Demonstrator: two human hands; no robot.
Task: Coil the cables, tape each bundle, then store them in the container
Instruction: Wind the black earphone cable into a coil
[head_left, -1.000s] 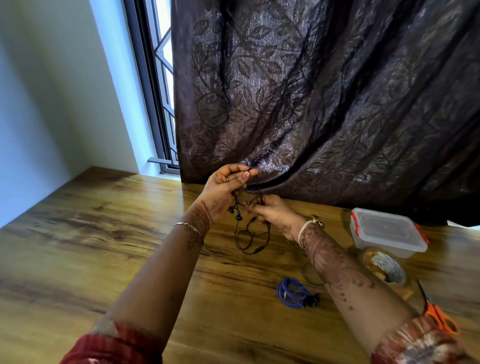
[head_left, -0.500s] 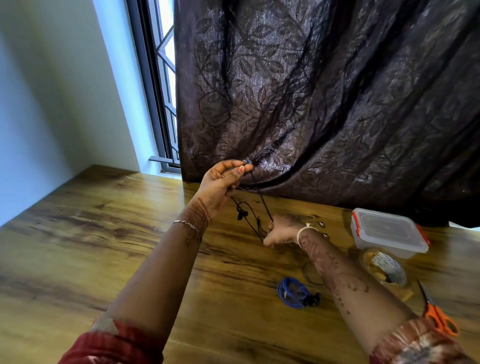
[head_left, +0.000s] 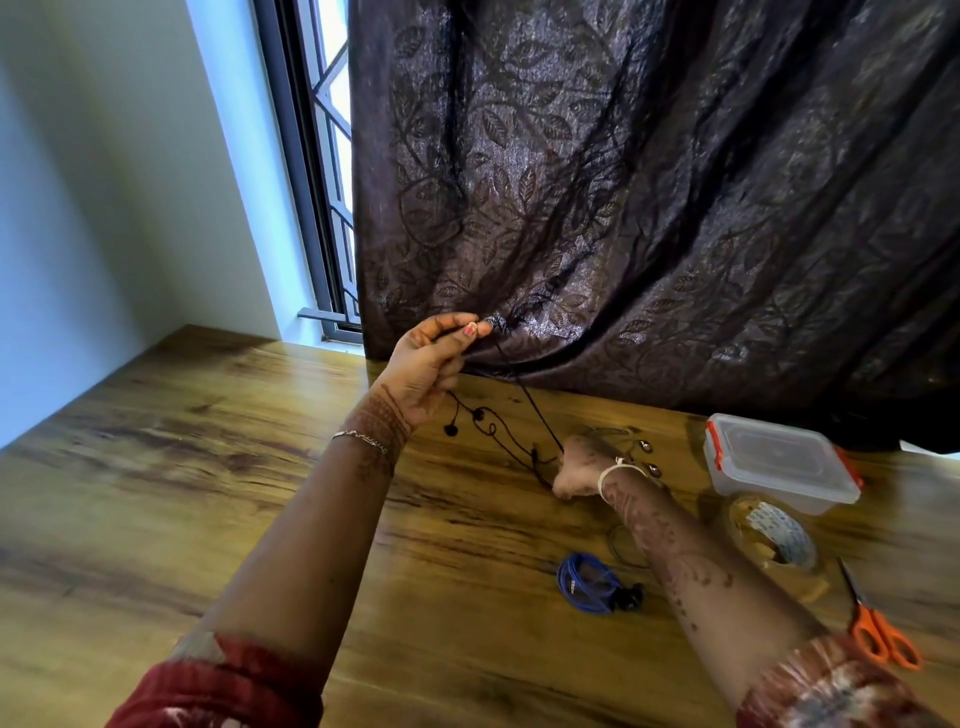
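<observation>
My left hand (head_left: 428, 364) is raised in front of the curtain (head_left: 649, 182). Its fingers (head_left: 457, 319) are together, thumb and forefinger pinching one end of the black earphone cable (head_left: 537, 415). From that pinch the cable runs down, taut and slanting, to my right hand (head_left: 574, 470), which sits low on the bench (head_left: 208, 493), curled into a fist round the cord. Those fingertips are turned away from me, so I see only the cord going in at the top of the fist.

Below my left palm the slack loops and the two earbuds (head_left: 478, 414) sit between my hands, hanging or lying on the wood, I cannot tell which. A blue coiled cable (head_left: 587, 582) lies just beside my right forearm. The container (head_left: 779, 462), lid on, stands to the right, with the tape roll (head_left: 776, 535) just in front of it and the orange scissors (head_left: 878, 634) nearer me.
</observation>
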